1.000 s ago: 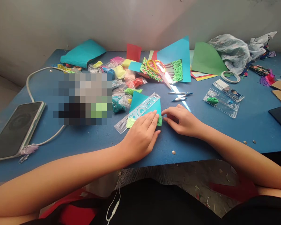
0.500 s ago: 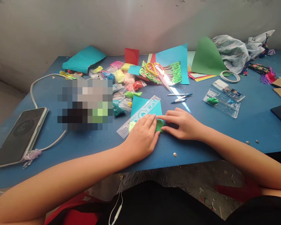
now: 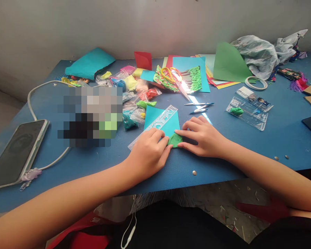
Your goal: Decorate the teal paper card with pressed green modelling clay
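A flat piece of green modelling clay (image 3: 175, 140) lies at the lower corner of a turquoise paper sheet (image 3: 172, 128) on the table. My left hand (image 3: 150, 148) is closed at the clay's left edge, thumb and forefinger against it and the other fingers curled. From the other side, my right hand (image 3: 200, 136) has its forefinger on the clay's upper edge and its thumb at the lower right, with the clay's corner between them. A clear stencil ruler (image 3: 162, 120) slants across the paper, its lower part passing behind my left hand.
Bagged coloured clay (image 3: 131, 116) is heaped behind the paper. Beyond it are yellow-handled scissors (image 3: 180, 83) and pens (image 3: 199, 104). A clear plastic case (image 3: 248, 116) and tape roll (image 3: 256, 83) sit right; a phone (image 3: 19, 152) with a cable lies left.
My left hand has shifted left and its fingers have curled, uncovering more of the green clay. My right fingers have moved slightly along its right edge. The view has shifted a little.
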### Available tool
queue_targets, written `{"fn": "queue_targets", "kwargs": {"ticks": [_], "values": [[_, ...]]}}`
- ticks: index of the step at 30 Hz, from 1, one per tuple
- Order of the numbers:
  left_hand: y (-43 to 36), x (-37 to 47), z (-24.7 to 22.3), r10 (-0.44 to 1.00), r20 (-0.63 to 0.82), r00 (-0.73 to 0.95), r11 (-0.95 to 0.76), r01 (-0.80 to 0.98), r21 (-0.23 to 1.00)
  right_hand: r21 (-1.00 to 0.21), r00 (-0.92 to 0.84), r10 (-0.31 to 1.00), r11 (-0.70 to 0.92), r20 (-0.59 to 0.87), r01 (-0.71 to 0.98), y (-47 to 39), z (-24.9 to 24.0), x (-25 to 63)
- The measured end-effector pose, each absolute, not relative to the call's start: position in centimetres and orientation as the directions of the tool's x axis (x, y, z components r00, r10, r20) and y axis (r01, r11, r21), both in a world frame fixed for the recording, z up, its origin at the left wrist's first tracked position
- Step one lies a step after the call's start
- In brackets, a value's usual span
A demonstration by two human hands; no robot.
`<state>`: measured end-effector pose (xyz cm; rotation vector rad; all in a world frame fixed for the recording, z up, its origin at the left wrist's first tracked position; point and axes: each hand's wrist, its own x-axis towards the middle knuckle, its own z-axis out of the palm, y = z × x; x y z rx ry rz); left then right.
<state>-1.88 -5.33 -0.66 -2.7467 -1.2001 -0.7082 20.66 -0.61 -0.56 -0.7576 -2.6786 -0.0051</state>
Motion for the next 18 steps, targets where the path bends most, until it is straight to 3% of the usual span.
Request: {"fn": "queue_targets", "kwargs": {"ticks": [18], "values": [[-5.20, -2.27, -0.80, 0.644, 0.423, 0.637, -0.713, 0.701, 0.030, -0.146, -0.813, 0.491, 0.871, 0.314, 0.470, -1.08, -0.70, 19.89]]}}
